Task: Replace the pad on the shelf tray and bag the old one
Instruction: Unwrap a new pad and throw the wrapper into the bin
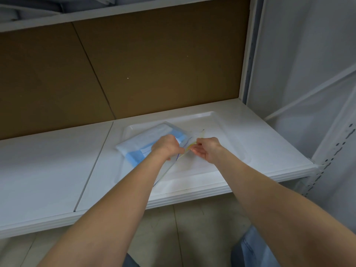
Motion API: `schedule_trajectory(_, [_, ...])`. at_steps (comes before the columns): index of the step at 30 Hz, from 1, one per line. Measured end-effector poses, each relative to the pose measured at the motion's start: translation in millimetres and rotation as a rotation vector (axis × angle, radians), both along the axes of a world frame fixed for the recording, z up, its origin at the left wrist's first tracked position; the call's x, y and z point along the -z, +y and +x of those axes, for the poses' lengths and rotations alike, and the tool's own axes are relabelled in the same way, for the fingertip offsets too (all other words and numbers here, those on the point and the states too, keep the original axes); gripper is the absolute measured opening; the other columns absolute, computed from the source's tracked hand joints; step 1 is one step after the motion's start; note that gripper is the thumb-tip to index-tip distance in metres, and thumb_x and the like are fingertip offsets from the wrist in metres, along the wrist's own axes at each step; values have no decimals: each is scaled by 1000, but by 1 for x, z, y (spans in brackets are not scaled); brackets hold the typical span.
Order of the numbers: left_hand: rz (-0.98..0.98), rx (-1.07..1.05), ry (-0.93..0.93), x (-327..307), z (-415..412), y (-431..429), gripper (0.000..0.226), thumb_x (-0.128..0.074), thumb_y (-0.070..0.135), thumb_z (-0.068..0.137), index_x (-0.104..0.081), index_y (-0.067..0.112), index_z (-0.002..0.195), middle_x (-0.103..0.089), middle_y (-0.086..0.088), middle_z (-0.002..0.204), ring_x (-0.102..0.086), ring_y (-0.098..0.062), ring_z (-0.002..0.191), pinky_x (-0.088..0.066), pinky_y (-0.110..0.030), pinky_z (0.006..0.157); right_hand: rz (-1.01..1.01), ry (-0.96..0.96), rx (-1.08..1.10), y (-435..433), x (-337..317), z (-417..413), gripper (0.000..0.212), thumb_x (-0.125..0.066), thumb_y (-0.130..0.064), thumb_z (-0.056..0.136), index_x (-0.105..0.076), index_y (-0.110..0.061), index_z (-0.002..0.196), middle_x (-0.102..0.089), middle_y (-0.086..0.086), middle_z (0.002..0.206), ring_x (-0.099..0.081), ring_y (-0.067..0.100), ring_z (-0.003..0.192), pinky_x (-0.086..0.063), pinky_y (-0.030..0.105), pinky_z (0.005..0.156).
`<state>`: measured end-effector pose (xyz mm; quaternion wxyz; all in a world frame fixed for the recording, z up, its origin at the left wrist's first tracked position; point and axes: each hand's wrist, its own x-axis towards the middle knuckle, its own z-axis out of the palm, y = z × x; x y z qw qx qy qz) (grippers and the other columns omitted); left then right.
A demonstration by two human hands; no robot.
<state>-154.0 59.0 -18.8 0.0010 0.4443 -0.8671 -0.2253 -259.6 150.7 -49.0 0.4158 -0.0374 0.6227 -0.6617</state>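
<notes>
The clear bag (187,144) nearly vanishes against the white tray (212,115), and my left hand (167,146) hides part of the pad (134,155). It and my right hand (207,149) pinch the bag's mouth over the tray's centre. The folded blue-and-white pad overhangs the tray's left rim.

pad (146,144): blue and white | tray (221,120): white | shelf (48,170): white | back panel (154,64): brown

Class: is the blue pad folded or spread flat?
Folded: the blue pad is a compact layered bundle across the tray edge.
</notes>
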Motion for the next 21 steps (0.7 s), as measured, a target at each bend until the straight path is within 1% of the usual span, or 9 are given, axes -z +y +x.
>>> schedule_trajectory(3, [75, 22, -58, 1, 8, -1, 30, -65, 28, 78, -65, 8, 101, -65, -2, 89, -68, -18, 77, -60, -30, 69, -6, 13, 38, -1, -4, 0, 20, -45, 1, 96, -48, -1, 76, -61, 18, 72, -63, 22, 57, -53, 21, 40])
schedule_trajectory(5, [117, 27, -45, 0, 12, -3, 25, -65, 23, 80, -67, 5, 97, -65, -3, 81, -60, -15, 62, -54, -24, 55, -22, 18, 75, -3, -5, 0, 22, -41, 5, 95, -50, -1, 75, -60, 18, 72, -60, 23, 60, -54, 22, 43])
schedule_trajectory(7, [141, 29, -6, -1, 14, -3, 16, -62, 16, 83, -70, 4, 90, -65, -2, 70, -58, -12, 54, -53, -22, 52, -40, 7, 82, -4, -5, 2, 17, -43, 2, 95, -52, 0, 82, -61, 16, 73, -60, 21, 60, -54, 21, 45])
schedule_trajectory(9, [133, 26, 63, -2, 13, -3, 11, -60, 12, 85, -68, 4, 83, -63, -1, 62, -60, -11, 52, -55, -22, 54, -50, -8, 7, -2, -6, 7, 9, -56, -10, 94, -54, -2, 98, -63, 13, 77, -62, 20, 62, -54, 20, 46])
schedule_trajectory(11, [121, 20, 136, -2, 8, -1, 14, -60, 12, 88, -63, 8, 75, -62, -1, 60, -61, -11, 51, -55, -24, 56, 41, 12, -163, 3, -5, 8, 37, -72, -32, 85, -55, -7, 106, -66, 11, 85, -63, 17, 64, -54, 21, 50])
schedule_trajectory(13, [120, 20, 191, -2, 3, 3, 17, -58, 10, 89, -61, 9, 73, -61, -2, 59, -60, -13, 51, -55, -24, 55, 141, 49, -354, 8, -7, 11, 43, -75, -45, 79, -61, -10, 100, -68, 7, 87, -59, 10, 60, -48, 17, 50])
schedule_trajectory(15, [128, 10, 216, -2, -2, 6, 18, -58, 6, 89, -59, 8, 71, -60, -5, 59, -60, -16, 51, -56, -26, 54, 171, 59, -431, 9, -6, 10, 29, -73, -39, 82, -65, -13, 88, -67, 3, 86, -50, 3, 51, -39, 12, 42])
schedule_trajectory(17, [137, 0, 223, -1, -6, 8, 24, -59, 4, 88, -54, 10, 65, -60, -6, 59, -59, -18, 52, -56, -27, 55, 178, 59, -392, 9, -5, 7, 14, -69, -23, 88, -64, -11, 81, -67, 2, 79, -47, 1, 40, -35, 9, 37])
schedule_trajectory(21, [86, -53, 258, 0, -7, 5, 28, -58, 6, 88, -50, 12, 62, -62, -10, 64, -61, -25, 54, -60, -34, 68, 148, 25, -263, 14, -5, 1, 6, -57, -3, 93, -58, -1, 88, -68, 7, 55, -58, 4, 36, -46, 12, 37])
